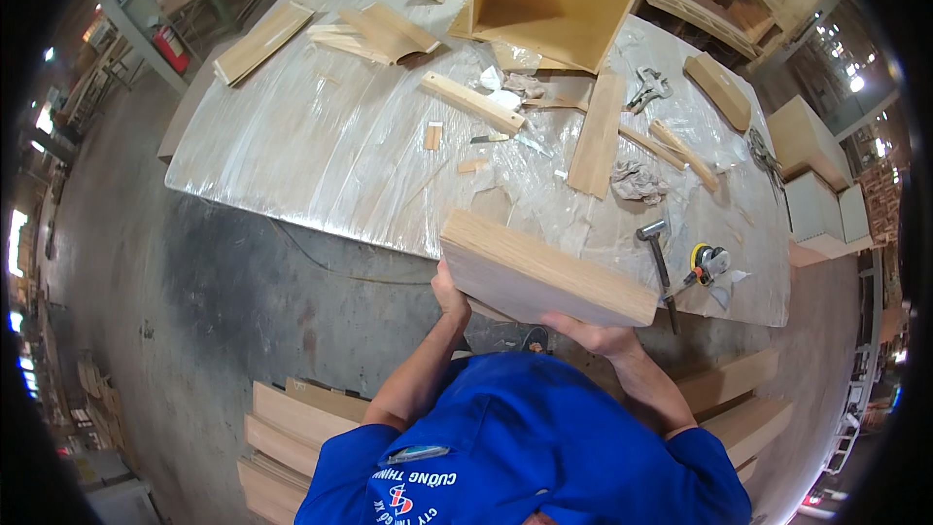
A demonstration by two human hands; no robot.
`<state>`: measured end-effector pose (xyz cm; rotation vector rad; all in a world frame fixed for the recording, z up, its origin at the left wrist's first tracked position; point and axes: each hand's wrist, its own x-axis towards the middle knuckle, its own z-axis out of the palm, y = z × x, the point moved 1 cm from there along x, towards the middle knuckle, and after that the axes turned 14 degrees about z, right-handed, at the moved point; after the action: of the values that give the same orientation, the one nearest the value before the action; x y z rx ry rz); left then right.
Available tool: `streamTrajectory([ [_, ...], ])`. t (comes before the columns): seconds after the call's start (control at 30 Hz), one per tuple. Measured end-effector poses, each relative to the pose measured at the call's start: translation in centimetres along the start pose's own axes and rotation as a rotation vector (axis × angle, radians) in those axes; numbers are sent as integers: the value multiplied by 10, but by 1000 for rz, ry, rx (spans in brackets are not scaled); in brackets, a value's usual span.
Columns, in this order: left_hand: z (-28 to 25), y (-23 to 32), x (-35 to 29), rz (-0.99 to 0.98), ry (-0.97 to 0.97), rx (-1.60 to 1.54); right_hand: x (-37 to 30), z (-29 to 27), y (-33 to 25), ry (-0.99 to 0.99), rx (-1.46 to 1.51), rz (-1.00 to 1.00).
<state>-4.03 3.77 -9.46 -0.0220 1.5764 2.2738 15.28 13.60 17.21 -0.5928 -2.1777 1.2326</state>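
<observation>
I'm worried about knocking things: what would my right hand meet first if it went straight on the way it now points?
Your right hand would first meet the wooden piece, which it already touches. Beyond that, the plastic-covered table seems to lie in line, though depth is unclear.

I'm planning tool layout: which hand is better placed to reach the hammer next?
Likely the right hand: the hammer lies on that side of the table, closer to it than to the left hand. Both hands hold the wooden piece.
</observation>
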Motion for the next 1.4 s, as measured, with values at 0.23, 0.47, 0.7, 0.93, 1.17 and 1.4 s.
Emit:
streamTrajectory([
  [0.23,-4,-19,-10,28,99,47,-17,-15,13,-34,-139,-92],
  [0.47,3,-26,-17,10,134,23,-31,-19,27,-22,-253,-110],
  [0.7,2,-46,-13,-2,61,-4,-40,-22,32,-21,-99,56],
  [0.93,17,15,-34,222,-16,328,-50,-15,52,58,42,107],
  [1.17,82,212,-71,716,-678,-35,-30,-25,42,-25,168,37],
  [1.4,92,219,-51,667,-810,-120,-42,-105,40,-165,235,171],
])
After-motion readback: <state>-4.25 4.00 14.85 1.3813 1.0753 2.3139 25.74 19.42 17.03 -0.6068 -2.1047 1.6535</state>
